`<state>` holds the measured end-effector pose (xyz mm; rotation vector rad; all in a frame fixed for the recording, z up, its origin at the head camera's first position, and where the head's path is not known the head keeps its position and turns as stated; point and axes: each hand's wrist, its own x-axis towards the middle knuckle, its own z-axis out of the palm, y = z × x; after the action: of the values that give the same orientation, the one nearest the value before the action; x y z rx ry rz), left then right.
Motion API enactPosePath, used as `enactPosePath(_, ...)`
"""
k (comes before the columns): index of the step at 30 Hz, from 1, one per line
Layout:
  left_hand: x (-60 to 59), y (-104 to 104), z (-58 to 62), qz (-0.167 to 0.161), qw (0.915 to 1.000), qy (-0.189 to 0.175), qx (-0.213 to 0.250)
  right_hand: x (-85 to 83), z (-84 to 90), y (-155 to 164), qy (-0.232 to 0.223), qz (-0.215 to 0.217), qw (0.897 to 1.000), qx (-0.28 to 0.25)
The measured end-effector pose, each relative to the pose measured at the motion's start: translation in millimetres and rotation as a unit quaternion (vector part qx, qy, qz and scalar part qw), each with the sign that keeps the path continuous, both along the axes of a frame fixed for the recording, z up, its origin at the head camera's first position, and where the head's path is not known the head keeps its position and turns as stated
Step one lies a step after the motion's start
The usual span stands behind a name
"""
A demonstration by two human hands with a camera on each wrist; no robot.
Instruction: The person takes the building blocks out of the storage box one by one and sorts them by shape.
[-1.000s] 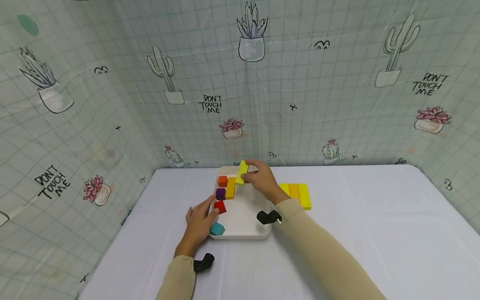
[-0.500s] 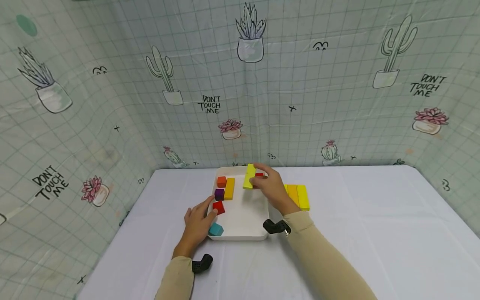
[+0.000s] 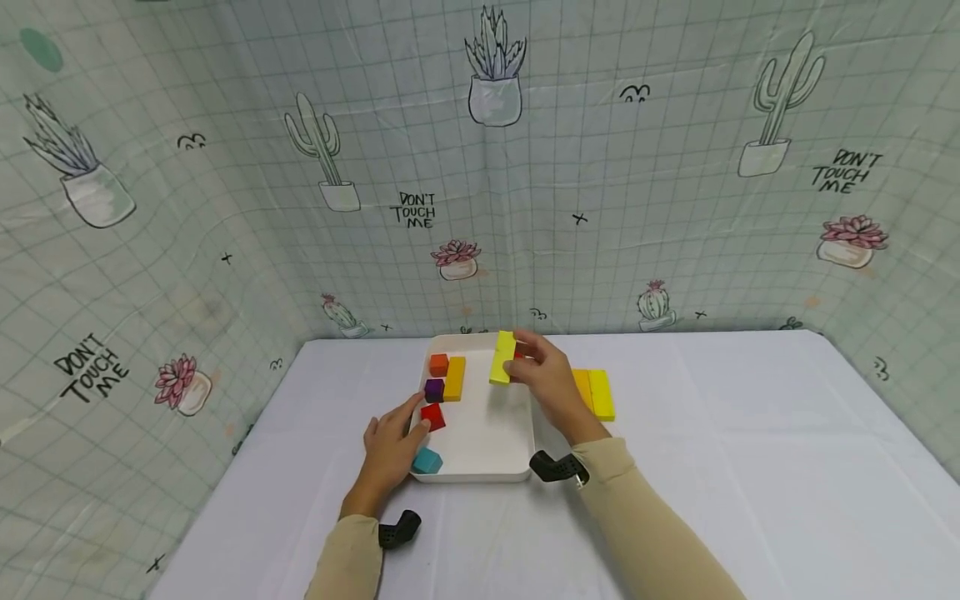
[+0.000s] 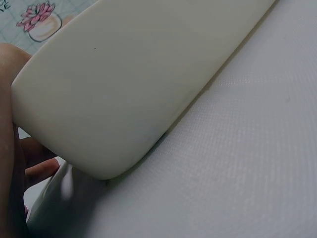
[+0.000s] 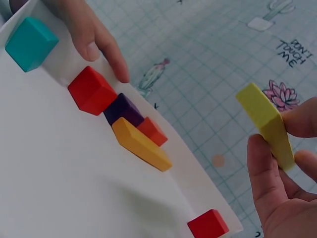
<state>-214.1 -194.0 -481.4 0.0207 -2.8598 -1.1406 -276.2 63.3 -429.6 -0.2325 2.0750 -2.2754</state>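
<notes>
A white tray (image 3: 487, 437) lies on the white table. My right hand (image 3: 519, 360) pinches a long yellow block (image 3: 502, 357) above the tray's far part; the right wrist view shows this yellow block (image 5: 267, 124) between thumb and fingers (image 5: 265, 183). A red cube (image 5: 208, 224) lies below it at the tray's far rim. My left hand (image 3: 408, 421) rests with straight fingers on the tray's left rim, beside a red cube (image 3: 432, 416). A purple cube (image 3: 434, 389), an orange-red cube (image 3: 438, 364), a long orange block (image 3: 454, 377) and a teal cube (image 3: 427, 460) lie in the tray.
Long yellow and orange blocks (image 3: 594, 393) lie side by side on the table right of the tray. Cactus-print cloth walls (image 3: 480, 208) close off the back and both sides. The left wrist view shows only the tray's outer wall (image 4: 124, 89) and the tablecloth (image 4: 247, 173).
My right hand has carried the yellow block to the right, away from the orange block toward the tray's far right side. The left hand stays on the rim.
</notes>
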Motion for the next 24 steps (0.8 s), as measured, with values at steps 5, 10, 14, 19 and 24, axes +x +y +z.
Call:
enactPosePath(5, 2.1, 1, 0.6, 0.001, 1.0000, 0.000, 0.001, 4.1, -0.8, 3, 0.001, -0.009, 1.000, -0.008)
enactPosePath(10, 1.1, 0, 1.1, 0.001, 1.0000, 0.000, 0.001, 6.3, 1.0, 8, 0.008, -0.014, 1.000, 0.001)
enactPosePath(14, 0.1, 0, 1.0, 0.000, 1.0000, -0.002, 0.003, 7.6, 2.9, 12, 0.007, -0.016, 1.000, 0.014)
enactPosePath(19, 0.0, 0, 1.0, 0.000, 1.0000, -0.006, 0.003, 10.1, 5.6, 16, 0.009, -0.012, 1.000, 0.008)
enactPosePath(24, -0.4, 0, 0.9, 0.001, 0.9999, -0.013, -0.001, 13.3, 7.4, 22, 0.009, -0.017, 1.000, 0.022)
